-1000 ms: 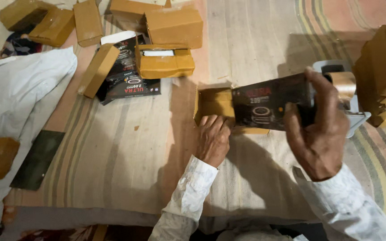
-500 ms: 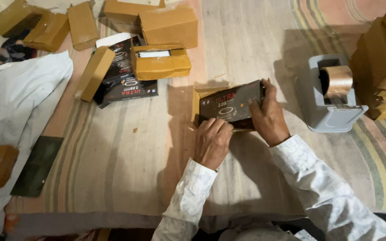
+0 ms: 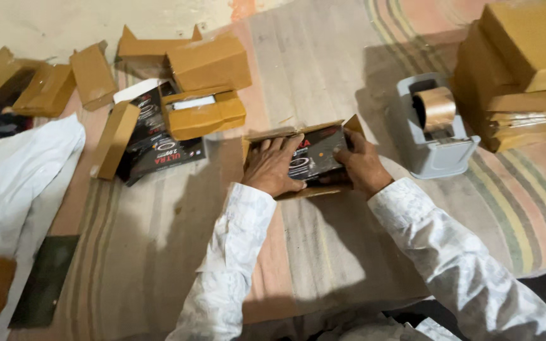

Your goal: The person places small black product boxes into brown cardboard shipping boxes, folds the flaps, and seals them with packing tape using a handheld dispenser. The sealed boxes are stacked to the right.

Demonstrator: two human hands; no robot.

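Striped mat (image 3: 159, 252) (faded pastel bands), pale floor (image 3: 64, 25), scattered cardboard boxes (image 3: 210, 63)

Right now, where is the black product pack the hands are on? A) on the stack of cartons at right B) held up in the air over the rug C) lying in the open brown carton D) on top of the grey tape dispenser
C: both hands, left hand and right hand, press the black pack down inside the open brown carton, whose flaps stand up around it on the striped rug; the grey tape dispenser sits apart to the right.
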